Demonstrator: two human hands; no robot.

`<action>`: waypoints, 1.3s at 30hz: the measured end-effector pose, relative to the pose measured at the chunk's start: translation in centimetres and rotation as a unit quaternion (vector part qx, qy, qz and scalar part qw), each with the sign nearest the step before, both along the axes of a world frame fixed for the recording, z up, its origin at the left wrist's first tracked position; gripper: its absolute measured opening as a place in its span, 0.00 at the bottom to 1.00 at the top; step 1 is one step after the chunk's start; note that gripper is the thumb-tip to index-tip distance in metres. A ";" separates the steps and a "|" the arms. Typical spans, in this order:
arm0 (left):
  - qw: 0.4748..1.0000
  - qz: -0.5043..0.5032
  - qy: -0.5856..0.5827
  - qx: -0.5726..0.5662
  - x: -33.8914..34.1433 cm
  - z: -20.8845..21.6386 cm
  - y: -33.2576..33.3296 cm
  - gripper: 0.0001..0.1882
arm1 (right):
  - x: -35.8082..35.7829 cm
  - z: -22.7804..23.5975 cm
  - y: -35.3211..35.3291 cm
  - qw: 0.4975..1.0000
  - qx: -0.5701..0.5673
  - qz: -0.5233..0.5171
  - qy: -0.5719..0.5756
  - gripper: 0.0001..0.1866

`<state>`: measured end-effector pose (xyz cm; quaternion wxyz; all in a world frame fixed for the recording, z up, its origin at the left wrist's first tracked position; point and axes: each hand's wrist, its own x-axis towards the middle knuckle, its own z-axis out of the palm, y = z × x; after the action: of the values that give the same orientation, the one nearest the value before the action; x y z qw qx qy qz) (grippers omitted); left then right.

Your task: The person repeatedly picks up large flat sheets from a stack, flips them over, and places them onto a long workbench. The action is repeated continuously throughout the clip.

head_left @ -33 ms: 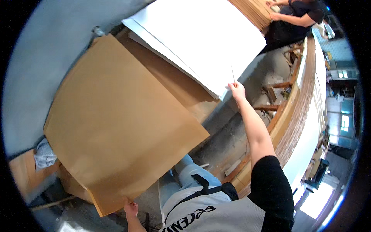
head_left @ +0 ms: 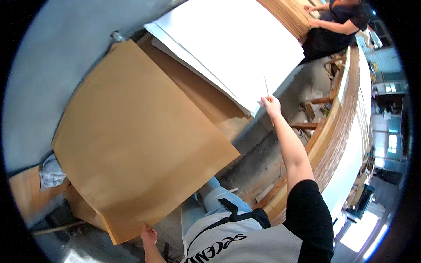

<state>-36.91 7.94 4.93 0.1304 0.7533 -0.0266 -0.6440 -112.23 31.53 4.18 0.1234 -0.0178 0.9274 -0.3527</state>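
A broad brown paper sheet [head_left: 140, 127] lies in front of me to the left, its near end hanging toward my legs. My left hand [head_left: 149, 236] is closed on its near edge by the corner. Beyond it, a stack of white sheets [head_left: 223, 48] rests partly over more brown paper [head_left: 197, 94]. My right hand [head_left: 272, 106] reaches forward, its fingers pinched at the near right edge of the white sheets. A thin dark line runs from these fingertips across the white; whether it is a crease or a slim stick, I cannot tell.
Far right, another person [head_left: 337, 26] in black handles a brown stack [head_left: 287, 15]. A long layered stack [head_left: 344, 127] on a wooden frame [head_left: 322, 131] runs along my right, with scraps beneath. A grey wall [head_left: 57, 79] stands left; a grey cloth [head_left: 51, 172] lies near it.
The whole view has shifted slightly, so the sheets and the other person appear a little farther right and lower. Both my hands keep their grip.
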 end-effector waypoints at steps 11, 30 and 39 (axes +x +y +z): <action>0.986 0.037 0.113 -0.120 1.7 -4.9 4.8 0.11 | 23.7 18.8 -18.9 0.922 -0.244 0.221 -0.206 0.09; 0.921 0.157 0.291 -0.206 -2.3 -2.2 6.5 0.15 | 68.0 5.3 -21.8 0.612 -0.043 0.789 0.021 0.11; 0.917 0.103 0.320 -0.214 -1.4 -6.0 6.7 0.15 | 70.2 5.3 -23.0 0.491 0.044 0.870 0.025 0.10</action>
<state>-38.30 14.62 -1.08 0.3553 0.4598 -0.0428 -0.8127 -42.00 8.56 9.48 0.3448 -0.8189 0.4583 -0.0241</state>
